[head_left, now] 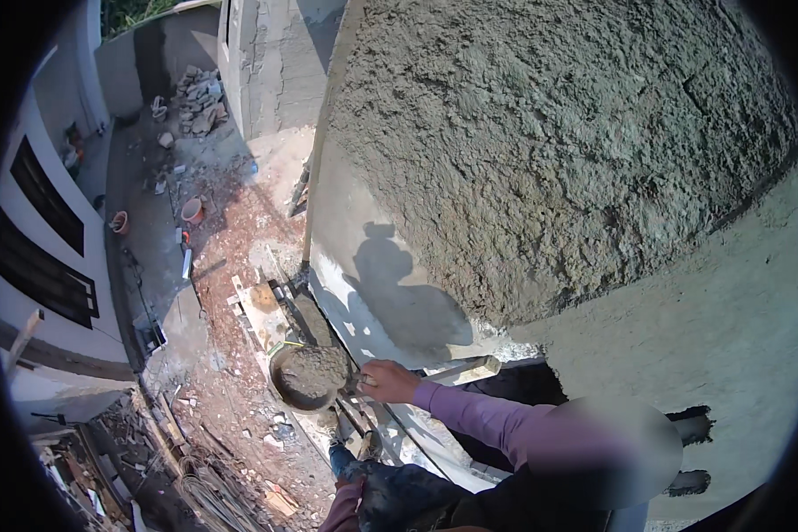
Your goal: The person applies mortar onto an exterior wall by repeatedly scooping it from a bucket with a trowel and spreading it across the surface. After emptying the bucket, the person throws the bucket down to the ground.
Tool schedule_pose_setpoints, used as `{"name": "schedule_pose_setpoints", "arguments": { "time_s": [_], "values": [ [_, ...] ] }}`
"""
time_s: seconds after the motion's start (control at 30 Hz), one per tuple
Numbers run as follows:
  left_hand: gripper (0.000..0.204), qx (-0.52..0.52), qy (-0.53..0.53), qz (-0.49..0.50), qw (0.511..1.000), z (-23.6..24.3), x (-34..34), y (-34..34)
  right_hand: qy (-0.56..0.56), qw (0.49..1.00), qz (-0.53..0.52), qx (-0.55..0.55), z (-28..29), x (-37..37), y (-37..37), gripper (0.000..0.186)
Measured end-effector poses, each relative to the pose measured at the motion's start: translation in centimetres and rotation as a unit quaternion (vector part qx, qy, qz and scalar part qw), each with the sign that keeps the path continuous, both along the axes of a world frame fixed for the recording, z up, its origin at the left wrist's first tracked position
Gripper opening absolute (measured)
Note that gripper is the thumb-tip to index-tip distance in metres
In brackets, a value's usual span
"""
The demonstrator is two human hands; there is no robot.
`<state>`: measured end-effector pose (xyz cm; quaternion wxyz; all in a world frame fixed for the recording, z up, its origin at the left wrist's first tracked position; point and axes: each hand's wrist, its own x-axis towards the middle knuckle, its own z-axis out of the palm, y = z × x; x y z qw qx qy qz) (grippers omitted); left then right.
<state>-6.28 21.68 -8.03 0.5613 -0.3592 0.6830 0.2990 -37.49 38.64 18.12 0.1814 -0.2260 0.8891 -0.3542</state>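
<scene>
Apparently, mortar [319, 365]: being taken fr. bucket [280, 379]; next move calls for a steady scoop, I'd say.
Bucket: on planks [312, 431], just left of R hand [388, 382].
R hand: fingers bent, nr. rim; can't tell if grasping anything.
L hand [340, 468]: lower; can't tell either.
Wall coat [541, 160]: rough (prob. fresh).

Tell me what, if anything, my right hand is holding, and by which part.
It can't be told: the right hand is curled beside the bucket of grey mix, but any hold is too small to make out.
</scene>
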Motion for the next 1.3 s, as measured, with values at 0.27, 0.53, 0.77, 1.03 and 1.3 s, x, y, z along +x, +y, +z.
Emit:
{"name": "schedule_pose_setpoints", "arguments": {
  "time_s": [0.27, 0.53, 0.77, 1.03, 1.3],
  "values": [
    [0.087, 0.009, 0.088, 0.082, 0.993, 5.5, 4.0, -11.0, 0.194, 0.978, 0.048, 0.058, 30.1, -3.3, -0.2, 0.027],
    [0.069, -0.087, 0.018, 0.095, 0.992, 10.1, 2.6, -18.8, -0.143, 0.968, 0.068, -0.196, 51.2, -8.7, 1.6, 0.024],
    [0.055, 0.014, 0.197, 0.288, 0.937, 12.4, -3.0, -21.5, -0.093, 0.916, -0.195, -0.339, 50.8, -22.4, 17.6, 0.024],
    [0.076, -0.063, 0.079, -0.177, 0.979, 10.8, -1.6, -22.6, -0.021, 0.811, -0.502, -0.3, 40.9, 13.9, 21.6, 0.025],
    [0.055, -0.064, 0.428, -0.154, 0.888, -0.2, -19.8, -21.1, -0.321, 0.889, -0.197, 0.26, 4.6, 23.2, 23.5, 0.018]
  ]
}}
